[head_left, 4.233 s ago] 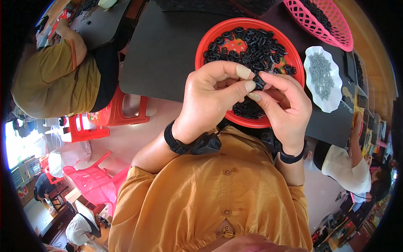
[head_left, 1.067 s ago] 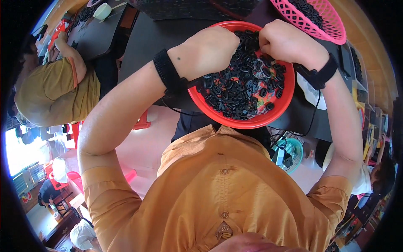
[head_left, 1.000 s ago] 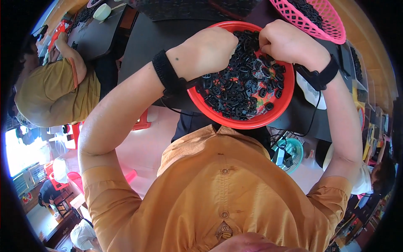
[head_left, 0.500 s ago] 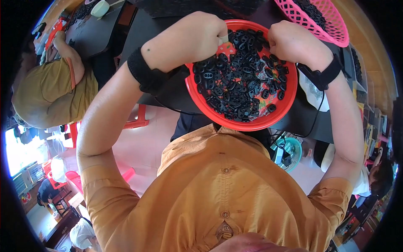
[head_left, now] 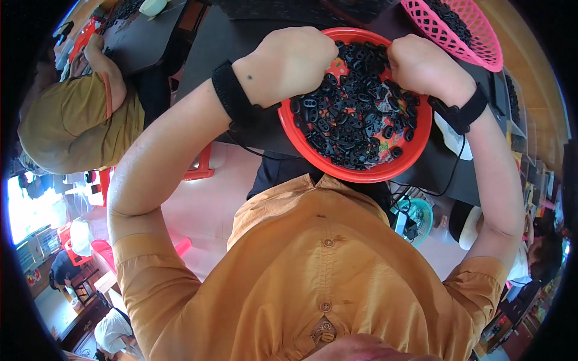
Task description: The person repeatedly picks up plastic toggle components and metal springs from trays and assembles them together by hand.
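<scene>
A red basin in front of me holds a pile of small black plastic pieces, many of them oval with two holes. A patterned bottom shows between them. Over the basin's left far side hangs my left hand, its fingers curled in and mostly hidden behind the back of the hand. My right hand is closed at the far right rim, knuckles toward the basin. What either hand holds, if anything, is out of sight. Each wrist wears a black strap, the left and the right.
At the far right a pink lattice basket contains more black pieces. Below the dark table stands a green basket near black cables. White sheeting lies right of the basin. Another person sits at the left.
My left hand has moved right, further over the basin, with its fingers now more hidden. The right hand stays by the far right rim. The basin appears slightly further right in view.
</scene>
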{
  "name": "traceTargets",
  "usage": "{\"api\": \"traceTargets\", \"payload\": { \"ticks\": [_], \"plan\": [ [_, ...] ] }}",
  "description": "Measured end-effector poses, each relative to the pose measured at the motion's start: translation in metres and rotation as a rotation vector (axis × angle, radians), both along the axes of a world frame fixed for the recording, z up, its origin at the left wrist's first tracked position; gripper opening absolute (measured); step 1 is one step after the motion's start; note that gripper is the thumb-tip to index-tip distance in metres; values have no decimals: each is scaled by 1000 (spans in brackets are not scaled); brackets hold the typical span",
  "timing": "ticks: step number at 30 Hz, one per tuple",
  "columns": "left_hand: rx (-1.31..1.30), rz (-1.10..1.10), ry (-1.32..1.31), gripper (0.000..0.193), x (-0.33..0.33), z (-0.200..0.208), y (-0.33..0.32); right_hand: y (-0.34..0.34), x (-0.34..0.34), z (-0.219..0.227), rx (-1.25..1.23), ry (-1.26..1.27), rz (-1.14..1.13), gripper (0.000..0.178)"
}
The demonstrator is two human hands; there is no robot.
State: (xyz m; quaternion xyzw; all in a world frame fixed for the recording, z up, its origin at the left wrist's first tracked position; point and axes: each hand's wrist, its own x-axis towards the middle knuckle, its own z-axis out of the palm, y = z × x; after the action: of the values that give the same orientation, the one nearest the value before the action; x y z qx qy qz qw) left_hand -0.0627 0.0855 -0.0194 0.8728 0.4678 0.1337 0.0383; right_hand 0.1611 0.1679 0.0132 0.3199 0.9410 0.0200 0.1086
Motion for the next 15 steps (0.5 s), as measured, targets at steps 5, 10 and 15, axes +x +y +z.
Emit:
{"api": "traceTargets", "payload": {
  "ticks": [5,10,15],
  "plan": [
    [-57,38,80,11,3,-4,-4,4,5,11,-165,90,-123,12],
    [-17,14,59,11,3,-3,-13,1,10,14,-243,152,-128,13],
    [-13,35,112,10,5,-3,-11,-4,5,14,-182,45,-121,12]
  ]
}}
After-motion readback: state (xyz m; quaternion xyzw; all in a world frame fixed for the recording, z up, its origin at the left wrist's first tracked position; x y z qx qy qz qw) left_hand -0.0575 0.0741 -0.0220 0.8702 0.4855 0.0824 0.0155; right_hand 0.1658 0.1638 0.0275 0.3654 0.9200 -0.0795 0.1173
